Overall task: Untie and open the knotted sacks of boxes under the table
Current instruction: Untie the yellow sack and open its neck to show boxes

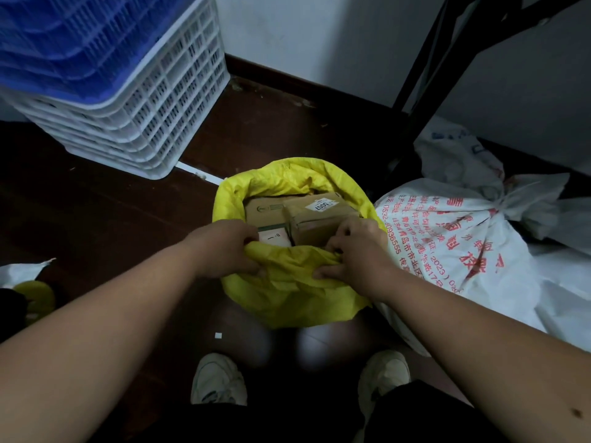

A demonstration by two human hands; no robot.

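Left hand [224, 247] and right hand [355, 254] each clench the yellow sack [287, 292]'s near rim; mouth open, cardboard boxes [307, 215] exposed. Knotted white sack [463, 238] adjoins right; dark floor [96, 212].

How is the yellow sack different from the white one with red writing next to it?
The yellow sack is open, with cardboard boxes showing inside; the white sack is tied shut in a knot, so its contents are hidden. The yellow one is plain, the white one carries red print. The left hand and right hand grip the yellow sack's near rim; nobody touches the white one. Both sit on the dark floor.
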